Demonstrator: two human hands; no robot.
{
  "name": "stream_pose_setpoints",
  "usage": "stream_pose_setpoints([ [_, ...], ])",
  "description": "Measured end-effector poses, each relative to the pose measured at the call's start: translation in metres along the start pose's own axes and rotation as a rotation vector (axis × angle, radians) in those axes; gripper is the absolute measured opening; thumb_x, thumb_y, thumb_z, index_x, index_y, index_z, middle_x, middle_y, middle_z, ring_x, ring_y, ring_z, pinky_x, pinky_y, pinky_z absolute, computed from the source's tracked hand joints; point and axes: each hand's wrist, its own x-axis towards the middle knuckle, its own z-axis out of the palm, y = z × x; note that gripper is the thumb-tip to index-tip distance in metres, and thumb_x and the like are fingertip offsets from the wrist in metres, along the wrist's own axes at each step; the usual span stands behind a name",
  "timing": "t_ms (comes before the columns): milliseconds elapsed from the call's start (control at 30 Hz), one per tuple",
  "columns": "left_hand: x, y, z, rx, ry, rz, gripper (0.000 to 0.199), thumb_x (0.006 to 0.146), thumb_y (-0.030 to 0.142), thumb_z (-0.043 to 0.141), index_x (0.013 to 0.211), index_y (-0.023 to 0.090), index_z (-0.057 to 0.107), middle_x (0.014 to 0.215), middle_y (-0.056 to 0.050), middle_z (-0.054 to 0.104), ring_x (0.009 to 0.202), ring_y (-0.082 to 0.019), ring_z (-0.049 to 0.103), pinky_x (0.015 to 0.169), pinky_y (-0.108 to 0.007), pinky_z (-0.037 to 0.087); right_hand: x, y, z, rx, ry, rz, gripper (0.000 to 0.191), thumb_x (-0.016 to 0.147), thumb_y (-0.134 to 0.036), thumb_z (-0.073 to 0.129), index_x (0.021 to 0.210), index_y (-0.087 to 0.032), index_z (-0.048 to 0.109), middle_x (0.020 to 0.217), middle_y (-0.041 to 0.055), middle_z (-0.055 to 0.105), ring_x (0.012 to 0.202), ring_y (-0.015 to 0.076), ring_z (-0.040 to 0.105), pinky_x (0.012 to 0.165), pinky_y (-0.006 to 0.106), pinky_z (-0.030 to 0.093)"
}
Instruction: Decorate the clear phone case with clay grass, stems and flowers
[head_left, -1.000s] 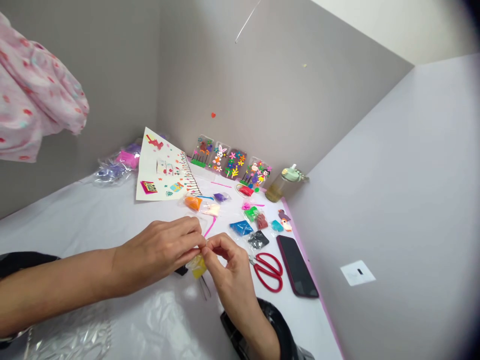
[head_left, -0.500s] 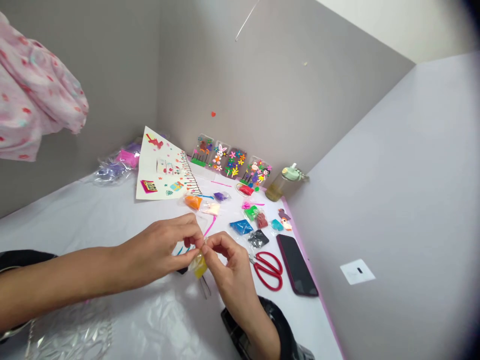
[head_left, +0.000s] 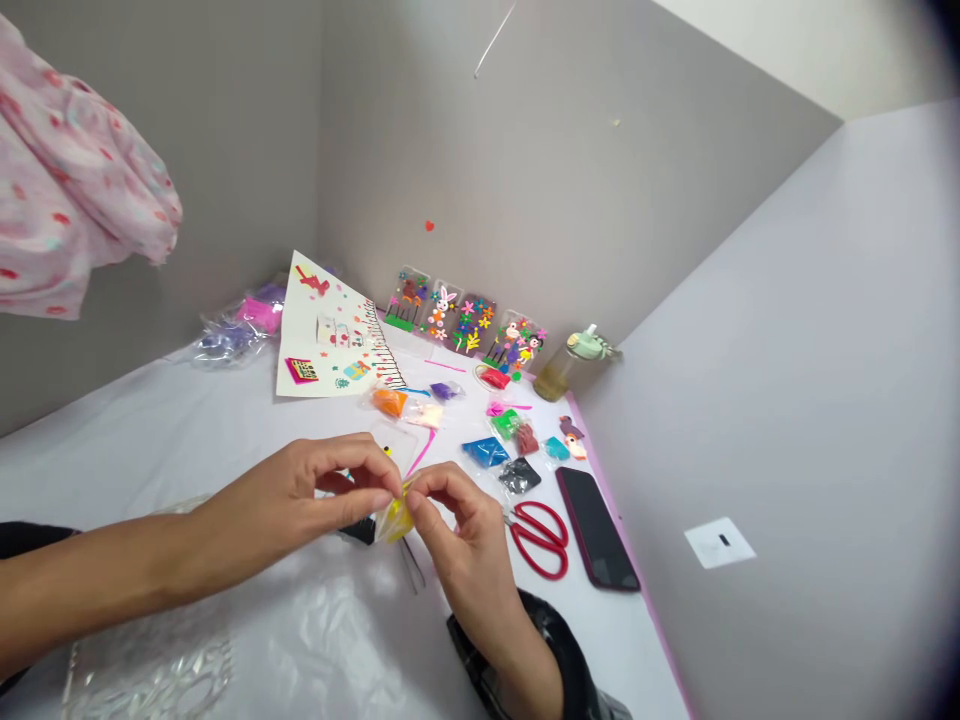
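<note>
Between my two hands is a small clear bag with yellow clay [head_left: 396,518] inside. My left hand [head_left: 322,492] pinches the bag's upper left edge between thumb and fingertips. On the other side, the thumb and forefinger of my right hand [head_left: 459,525] are closed on its upper right edge. Metal tweezers [head_left: 412,565] lie just below the bag. Red-handled scissors [head_left: 540,538] are to the right of my right hand, their blades partly hidden. Behind the hands is a clear sheet [head_left: 397,440], partly covered by them.
Bagged clays, including blue [head_left: 486,452] and orange [head_left: 390,402], lie beyond the hands. A phone [head_left: 598,530] is at right, a bottle [head_left: 574,365] behind. Decorated panels [head_left: 474,323] and a decorated paper [head_left: 330,335] stand at the back. A clear pouch [head_left: 150,665] lies front left.
The yellow clay bag has risen slightly and shows more openly between my fingers. My left fingertips have shifted on it, and the camera view has moved a little.
</note>
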Motion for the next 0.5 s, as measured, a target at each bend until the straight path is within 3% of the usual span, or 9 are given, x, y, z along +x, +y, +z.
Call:
stream_pose_setpoints([
  [200, -0.0004, 0.0012, 0.0121, 0.316, 0.097, 0.216, 0.018, 0.111, 0.027, 0.063, 0.095, 0.025, 0.070, 0.093, 0.003, 0.069, 0.081, -0.014, 0.067, 0.074, -0.025, 0.053, -0.0034, -0.0030, 0.0037, -0.080, -0.024, -0.044, 0.016, 0.102, -0.025, 0.067, 0.086, -0.024, 0.069, 0.092, 0.0033, 0.079, 0.088, 0.0204, 0.074, 0.080, 0.030, 0.056],
  [300, 0.0012, -0.0006, 0.0081, 0.455, 0.098, 0.344, 0.017, 0.114, 0.021, 0.058, 0.106, 0.026, 0.072, 0.096, 0.004, 0.070, 0.082, -0.013, 0.071, 0.072, -0.024, 0.052, -0.0040, -0.0026, 0.0046, -0.109, -0.009, -0.054, 0.016, 0.101, -0.025, 0.067, 0.086, -0.024, 0.067, 0.091, 0.0030, 0.078, 0.087, 0.0201, 0.074, 0.080, 0.030, 0.057],
  [400, 0.0021, 0.0017, 0.0035, 0.619, 0.059, 0.440, 0.020, 0.118, 0.022, 0.054, 0.118, 0.027, 0.073, 0.101, 0.002, 0.072, 0.085, -0.014, 0.075, 0.071, -0.024, 0.053, -0.0045, -0.0016, 0.0055, -0.128, 0.006, -0.058, 0.016, 0.101, -0.024, 0.066, 0.085, -0.024, 0.066, 0.088, 0.0020, 0.076, 0.084, 0.0194, 0.072, 0.079, 0.030, 0.056],
  [500, 0.0024, 0.0059, 0.0035, 0.760, 0.065, 0.498, 0.027, 0.123, 0.028, 0.048, 0.113, 0.023, 0.073, 0.099, 0.000, 0.072, 0.082, -0.016, 0.076, 0.067, -0.028, 0.053, -0.0052, -0.0012, 0.0064, -0.120, 0.013, -0.049, 0.016, 0.100, -0.023, 0.065, 0.084, -0.024, 0.066, 0.087, 0.0014, 0.075, 0.082, 0.0188, 0.071, 0.077, 0.029, 0.055],
])
